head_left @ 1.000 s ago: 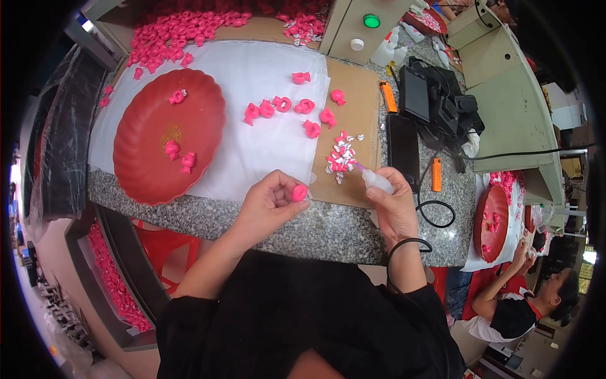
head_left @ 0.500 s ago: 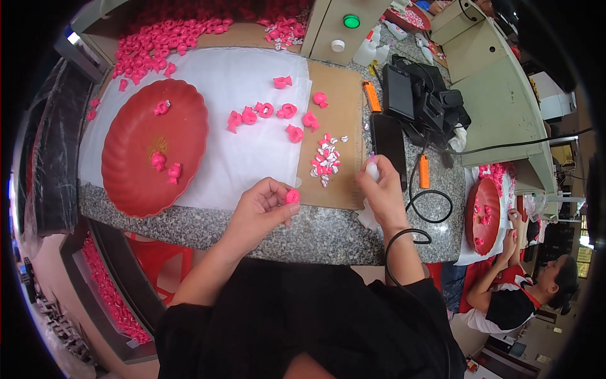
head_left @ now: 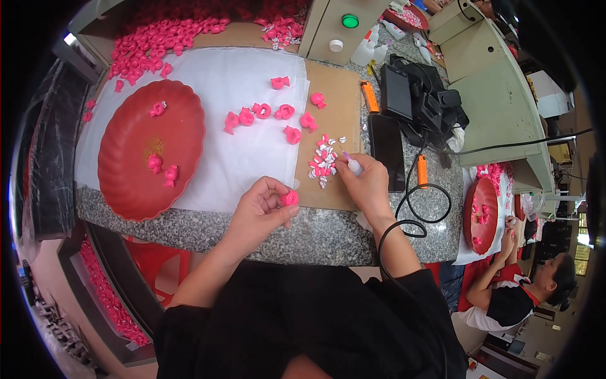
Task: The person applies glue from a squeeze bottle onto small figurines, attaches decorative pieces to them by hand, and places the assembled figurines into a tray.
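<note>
Between the fingertips of my left hand (head_left: 259, 208) is a small pink plastic piece (head_left: 290, 198), held over the front edge of the white sheet (head_left: 218, 158). My right hand (head_left: 366, 186) grips a small white squeeze bottle (head_left: 353, 166) with a purple tip and a thin nozzle. That nozzle points toward a pile of small pink and white pieces (head_left: 324, 161) on the brown cardboard (head_left: 341, 120). Several pink figure-like parts (head_left: 262, 110) lie loosely across the sheet and cardboard beyond my hands.
At the left stands a red scalloped tray (head_left: 113, 161) with a few pink parts. A large heap of pink parts (head_left: 151, 44) fills the back left. Right of the cardboard are a black phone (head_left: 386, 151), orange lighters (head_left: 369, 96) and a looping black cable (head_left: 435, 218). Another person (head_left: 505, 290) works farther right.
My right hand has moved left with the squeeze bottle, from beside the phone to the cardboard pile, and the bottle now tilts leftward. My left hand stays nearly in place with the pink piece.
</note>
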`<control>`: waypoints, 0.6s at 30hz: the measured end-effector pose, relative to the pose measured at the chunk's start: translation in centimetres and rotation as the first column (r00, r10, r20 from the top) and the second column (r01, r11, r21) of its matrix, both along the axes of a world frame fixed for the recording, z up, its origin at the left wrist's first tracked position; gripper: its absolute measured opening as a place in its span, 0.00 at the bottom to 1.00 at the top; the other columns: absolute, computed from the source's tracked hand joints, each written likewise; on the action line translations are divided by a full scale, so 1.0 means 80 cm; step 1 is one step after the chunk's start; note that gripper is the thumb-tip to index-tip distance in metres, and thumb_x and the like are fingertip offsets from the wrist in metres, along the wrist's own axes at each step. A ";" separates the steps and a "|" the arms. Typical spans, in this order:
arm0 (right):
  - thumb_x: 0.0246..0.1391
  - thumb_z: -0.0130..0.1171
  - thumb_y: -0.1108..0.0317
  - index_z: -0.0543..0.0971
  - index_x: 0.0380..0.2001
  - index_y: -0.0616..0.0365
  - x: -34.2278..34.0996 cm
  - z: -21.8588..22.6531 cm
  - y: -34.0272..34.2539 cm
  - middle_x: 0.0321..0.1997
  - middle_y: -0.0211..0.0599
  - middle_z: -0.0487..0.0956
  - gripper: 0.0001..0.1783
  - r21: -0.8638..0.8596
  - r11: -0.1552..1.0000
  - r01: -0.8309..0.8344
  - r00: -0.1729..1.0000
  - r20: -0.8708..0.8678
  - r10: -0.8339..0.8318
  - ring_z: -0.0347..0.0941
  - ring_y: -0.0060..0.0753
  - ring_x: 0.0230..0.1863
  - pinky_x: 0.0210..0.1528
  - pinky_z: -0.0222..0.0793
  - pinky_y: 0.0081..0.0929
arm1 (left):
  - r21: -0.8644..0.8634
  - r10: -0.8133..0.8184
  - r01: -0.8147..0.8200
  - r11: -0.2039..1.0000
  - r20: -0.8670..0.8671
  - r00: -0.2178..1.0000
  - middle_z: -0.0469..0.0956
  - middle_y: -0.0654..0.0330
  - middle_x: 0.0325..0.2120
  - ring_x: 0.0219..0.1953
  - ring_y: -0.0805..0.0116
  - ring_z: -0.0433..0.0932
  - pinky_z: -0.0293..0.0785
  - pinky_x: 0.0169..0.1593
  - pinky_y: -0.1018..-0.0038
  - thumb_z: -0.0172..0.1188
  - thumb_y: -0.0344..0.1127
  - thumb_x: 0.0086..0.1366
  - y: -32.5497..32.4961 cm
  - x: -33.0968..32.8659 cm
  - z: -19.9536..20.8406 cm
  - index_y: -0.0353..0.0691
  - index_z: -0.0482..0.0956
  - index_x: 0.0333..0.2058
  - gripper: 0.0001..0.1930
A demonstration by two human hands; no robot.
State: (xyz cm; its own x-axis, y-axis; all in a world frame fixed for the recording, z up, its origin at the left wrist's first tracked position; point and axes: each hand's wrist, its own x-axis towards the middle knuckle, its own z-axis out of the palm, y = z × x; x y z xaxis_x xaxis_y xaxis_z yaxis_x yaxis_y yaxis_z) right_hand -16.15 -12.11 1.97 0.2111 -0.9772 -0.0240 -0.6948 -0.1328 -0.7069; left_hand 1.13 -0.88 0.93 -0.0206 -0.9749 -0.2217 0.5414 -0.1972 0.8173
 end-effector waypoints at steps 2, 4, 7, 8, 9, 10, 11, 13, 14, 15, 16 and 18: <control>0.41 0.58 0.63 0.78 0.26 0.57 -0.007 -0.004 0.005 0.23 0.43 0.76 0.10 -0.152 0.978 -0.141 0.990 0.000 0.142 0.73 0.44 0.27 0.31 0.67 0.31 | -0.001 0.003 -0.003 1.000 0.000 1.000 0.69 0.61 0.29 0.28 0.76 0.70 0.69 0.26 0.82 0.55 0.20 0.52 0.000 0.001 -0.001 0.37 0.63 0.33 0.12; 0.40 0.58 0.63 0.78 0.26 0.57 -0.011 -0.005 0.010 0.23 0.43 0.76 0.10 -0.102 0.987 -0.126 0.987 0.087 0.135 0.73 0.43 0.26 0.31 0.67 0.30 | -0.026 0.013 -0.014 1.000 -0.014 1.000 0.69 0.61 0.29 0.28 0.76 0.70 0.69 0.26 0.82 0.55 0.20 0.52 0.001 0.003 -0.002 0.37 0.63 0.33 0.12; 0.41 0.58 0.66 0.78 0.26 0.61 -0.017 -0.002 0.006 0.22 0.36 0.75 0.09 -0.010 0.998 -0.062 0.988 0.144 0.062 0.70 0.29 0.25 0.29 0.65 0.22 | -0.014 0.010 -0.009 1.000 0.009 1.000 0.70 0.61 0.29 0.28 0.76 0.70 0.69 0.26 0.82 0.55 0.20 0.52 0.002 0.004 0.001 0.36 0.64 0.34 0.12; 0.43 0.58 0.69 0.77 0.26 0.64 -0.018 -0.001 0.002 0.20 0.30 0.75 0.09 0.029 1.000 -0.004 0.993 0.115 0.001 0.67 0.17 0.23 0.27 0.63 0.16 | -0.015 0.008 -0.007 1.000 0.008 1.000 0.70 0.61 0.29 0.28 0.76 0.70 0.69 0.26 0.82 0.55 0.20 0.52 0.002 0.004 0.001 0.36 0.64 0.34 0.12; 0.42 0.59 0.68 0.77 0.25 0.64 -0.018 -0.002 -0.001 0.19 0.31 0.75 0.09 0.059 0.998 -0.005 0.997 0.077 0.000 0.67 0.17 0.22 0.26 0.63 0.17 | -0.003 0.004 -0.004 1.000 -0.003 1.000 0.70 0.61 0.29 0.28 0.77 0.70 0.69 0.26 0.82 0.55 0.20 0.51 0.002 0.003 0.002 0.36 0.64 0.35 0.13; 0.42 0.59 0.68 0.77 0.25 0.64 -0.015 0.000 0.000 0.19 0.31 0.75 0.09 0.058 0.998 -0.003 0.997 0.077 -0.001 0.67 0.17 0.22 0.26 0.63 0.17 | 0.009 0.000 0.000 1.000 -0.014 1.000 0.70 0.61 0.29 0.28 0.77 0.70 0.69 0.27 0.83 0.55 0.20 0.51 0.002 0.002 0.002 0.36 0.64 0.35 0.13; 0.41 0.59 0.65 0.78 0.26 0.62 -0.010 0.004 0.002 0.20 0.38 0.75 0.10 0.086 0.996 -0.008 0.999 0.035 0.005 0.70 0.29 0.23 0.28 0.65 0.23 | 0.010 0.002 -0.002 1.000 -0.013 1.000 0.70 0.61 0.29 0.28 0.77 0.70 0.69 0.27 0.83 0.55 0.20 0.51 0.002 0.002 0.002 0.36 0.64 0.35 0.13; 0.39 0.59 0.62 0.78 0.26 0.59 -0.004 0.007 0.002 0.22 0.45 0.76 0.12 0.115 0.993 -0.013 1.000 -0.005 0.014 0.74 0.41 0.25 0.30 0.67 0.29 | -0.003 -0.015 0.015 1.000 -0.007 1.000 0.70 0.60 0.29 0.29 0.76 0.70 0.69 0.28 0.82 0.54 0.23 0.54 0.003 0.001 0.001 0.35 0.64 0.37 0.12; 0.39 0.59 0.62 0.78 0.27 0.59 -0.001 0.007 0.001 0.22 0.45 0.75 0.12 0.114 0.992 -0.052 0.996 -0.070 0.060 0.73 0.42 0.25 0.30 0.67 0.29 | -0.001 -0.013 0.013 1.000 -0.005 1.000 0.70 0.60 0.29 0.29 0.76 0.70 0.69 0.28 0.82 0.54 0.23 0.54 0.004 0.002 -0.001 0.35 0.64 0.37 0.12; 0.39 0.59 0.61 0.78 0.27 0.59 0.000 0.007 0.001 0.22 0.46 0.75 0.13 0.116 0.989 -0.090 0.985 -0.133 0.106 0.73 0.43 0.25 0.30 0.67 0.30 | -0.007 -0.022 0.022 1.000 -0.021 1.000 0.70 0.60 0.29 0.29 0.75 0.71 0.70 0.30 0.80 0.53 0.25 0.55 0.004 0.002 -0.002 0.35 0.64 0.37 0.11; 0.39 0.59 0.61 0.78 0.27 0.59 0.000 0.005 0.001 0.22 0.46 0.75 0.13 0.117 0.989 -0.093 0.986 -0.130 0.109 0.73 0.43 0.25 0.30 0.67 0.30 | -0.012 -0.031 0.030 0.999 -0.037 0.999 0.70 0.59 0.29 0.29 0.75 0.71 0.71 0.31 0.79 0.52 0.27 0.57 0.004 0.003 -0.004 0.34 0.64 0.38 0.10; 0.39 0.60 0.63 0.78 0.27 0.60 -0.001 0.003 0.000 0.20 0.42 0.76 0.12 0.081 0.990 -0.116 0.984 -0.125 0.126 0.73 0.35 0.23 0.29 0.67 0.27 | -0.010 -0.015 0.015 1.000 -0.052 0.999 0.70 0.59 0.29 0.29 0.74 0.71 0.71 0.32 0.78 0.51 0.28 0.58 0.004 0.002 -0.006 0.34 0.64 0.39 0.11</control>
State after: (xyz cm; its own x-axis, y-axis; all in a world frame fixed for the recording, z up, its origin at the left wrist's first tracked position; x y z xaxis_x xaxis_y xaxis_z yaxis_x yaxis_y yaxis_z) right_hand -16.21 -12.08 2.18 0.3181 -0.9393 -0.1288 -0.7630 -0.1730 -0.6228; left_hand 1.29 -0.57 0.47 -0.0466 -0.9765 -0.2106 0.5802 -0.1980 0.7900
